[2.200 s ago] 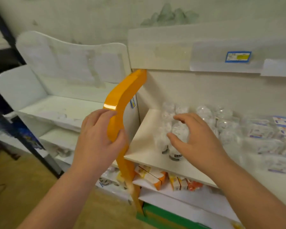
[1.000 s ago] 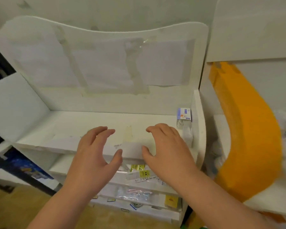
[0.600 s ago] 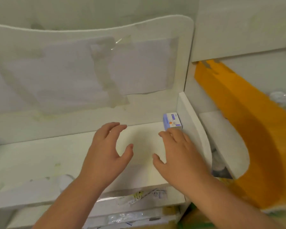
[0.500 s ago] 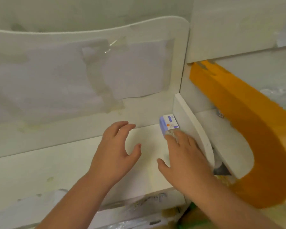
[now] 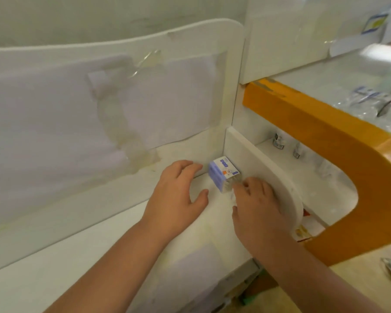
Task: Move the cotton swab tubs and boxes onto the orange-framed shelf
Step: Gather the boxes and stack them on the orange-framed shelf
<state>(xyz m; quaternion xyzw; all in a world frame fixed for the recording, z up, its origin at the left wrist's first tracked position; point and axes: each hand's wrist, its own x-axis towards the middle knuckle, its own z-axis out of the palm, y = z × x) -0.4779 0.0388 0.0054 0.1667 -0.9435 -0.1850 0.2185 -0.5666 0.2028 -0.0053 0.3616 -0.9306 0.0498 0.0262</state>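
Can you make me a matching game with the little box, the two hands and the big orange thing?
Things:
1. small blue and white box
2. left hand
3. right hand
4. orange frame

Where:
A. on the right, curving around the next shelf
B. fingers on the near end of the box
C. in the back right corner of the white shelf
D. open, just left of the box, holding nothing

Pairs: 1-C, 2-D, 3-B, 4-A
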